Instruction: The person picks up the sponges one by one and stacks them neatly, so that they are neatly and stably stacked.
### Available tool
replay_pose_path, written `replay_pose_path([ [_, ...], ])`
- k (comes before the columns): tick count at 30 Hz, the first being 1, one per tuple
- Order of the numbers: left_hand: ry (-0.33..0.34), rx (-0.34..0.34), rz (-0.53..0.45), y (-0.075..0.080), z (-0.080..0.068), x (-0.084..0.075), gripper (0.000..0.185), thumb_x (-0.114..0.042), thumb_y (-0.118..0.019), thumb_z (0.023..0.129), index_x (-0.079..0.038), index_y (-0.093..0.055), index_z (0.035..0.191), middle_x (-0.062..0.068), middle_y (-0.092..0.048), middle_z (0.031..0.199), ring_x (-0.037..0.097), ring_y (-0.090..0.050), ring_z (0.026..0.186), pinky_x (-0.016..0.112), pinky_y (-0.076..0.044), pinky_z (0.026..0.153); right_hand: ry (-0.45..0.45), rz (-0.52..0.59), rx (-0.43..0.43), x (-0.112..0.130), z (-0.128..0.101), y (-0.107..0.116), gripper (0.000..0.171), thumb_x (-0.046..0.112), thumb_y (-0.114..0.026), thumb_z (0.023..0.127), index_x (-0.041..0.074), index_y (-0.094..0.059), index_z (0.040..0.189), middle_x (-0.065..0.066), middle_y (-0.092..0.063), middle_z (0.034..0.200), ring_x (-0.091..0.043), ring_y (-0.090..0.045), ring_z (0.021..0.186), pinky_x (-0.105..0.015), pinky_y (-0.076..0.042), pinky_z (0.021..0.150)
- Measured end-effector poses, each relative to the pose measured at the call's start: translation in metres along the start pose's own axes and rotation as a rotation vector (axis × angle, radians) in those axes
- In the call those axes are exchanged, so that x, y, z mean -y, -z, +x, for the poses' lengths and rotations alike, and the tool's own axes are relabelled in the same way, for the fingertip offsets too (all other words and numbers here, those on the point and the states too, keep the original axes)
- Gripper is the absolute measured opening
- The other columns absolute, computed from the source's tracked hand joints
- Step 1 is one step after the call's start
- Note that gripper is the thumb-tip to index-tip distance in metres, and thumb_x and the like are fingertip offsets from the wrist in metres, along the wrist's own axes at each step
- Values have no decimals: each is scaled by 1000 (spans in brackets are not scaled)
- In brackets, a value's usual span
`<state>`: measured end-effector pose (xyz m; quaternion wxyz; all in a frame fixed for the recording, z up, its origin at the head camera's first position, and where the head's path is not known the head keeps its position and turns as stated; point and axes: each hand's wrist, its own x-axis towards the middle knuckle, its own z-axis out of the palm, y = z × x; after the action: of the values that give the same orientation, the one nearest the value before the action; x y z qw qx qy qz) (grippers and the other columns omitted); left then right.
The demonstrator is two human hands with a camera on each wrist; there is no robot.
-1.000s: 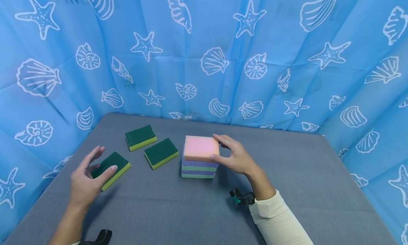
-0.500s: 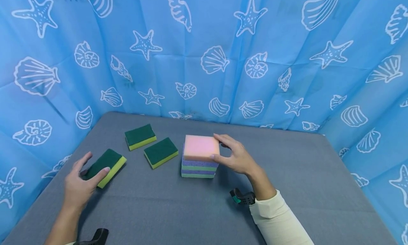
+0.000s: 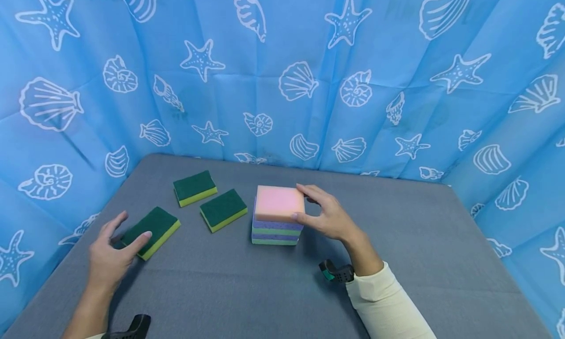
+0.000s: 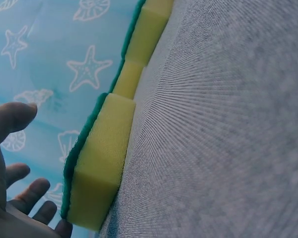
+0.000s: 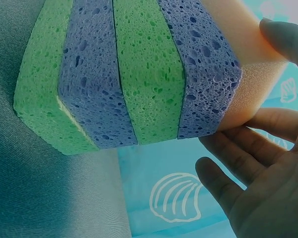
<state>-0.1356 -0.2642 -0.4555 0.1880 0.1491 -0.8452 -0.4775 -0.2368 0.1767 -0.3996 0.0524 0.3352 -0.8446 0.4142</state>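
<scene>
My left hand (image 3: 128,231) hovers with spread fingers over the near end of a green-and-yellow scrub sponge (image 3: 154,223) lying flat on the grey table (image 3: 265,290). In the left wrist view the left hand (image 4: 10,163) stands just apart from that scrub sponge (image 4: 99,163). My right hand (image 3: 309,204) pinches the right side of a pink sponge (image 3: 279,203) between thumb and fingers. The pink sponge tops a stack of purple and green sponges (image 3: 275,231). From the right wrist, the stack (image 5: 124,74) shows its porous layers, with the right hand (image 5: 258,163) at the pink sponge (image 5: 238,59).
Two more green-and-yellow scrub sponges (image 3: 194,188) (image 3: 222,210) lie between the left sponge and the stack. A blue curtain (image 3: 282,84) printed with shells and starfish walls the table at the back and both sides. Black wrist mounts (image 3: 335,273) show at each wrist.
My left hand brought the scrub sponge down and leftwards onto the table and let go of it. The right hand and the stack stayed put.
</scene>
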Motion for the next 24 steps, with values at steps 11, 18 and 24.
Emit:
replay_pose_path([
  [11, 86, 116, 175, -1, 4, 11, 91, -41, -72, 86, 3, -24, 151, 34, -29, 144, 51, -31, 126, 67, -29, 96, -8, -2, 5, 1, 1, 1, 68, 28, -75, 85, 3, -47, 142, -9, -54, 132, -23, -52, 116, -46, -44, 95],
  [18, 100, 238, 304, 1, 8, 12, 102, -49, -72, 83, 8, -18, 149, 39, -26, 138, 54, -33, 118, 67, -33, 90, -14, -16, 4, 2, 1, 1, 68, 29, -75, 85, 3, -47, 142, -9, -54, 132, -24, -52, 115, -46, -44, 94],
  [24, 92, 274, 354, 2, 8, 11, 104, -48, -74, 81, 10, -20, 148, 39, -26, 134, 54, -34, 114, 67, -34, 87, -18, -19, 4, 1, 1, 0, 68, 29, -75, 85, 4, -47, 142, -9, -54, 132, -24, -52, 115, -46, -44, 94],
])
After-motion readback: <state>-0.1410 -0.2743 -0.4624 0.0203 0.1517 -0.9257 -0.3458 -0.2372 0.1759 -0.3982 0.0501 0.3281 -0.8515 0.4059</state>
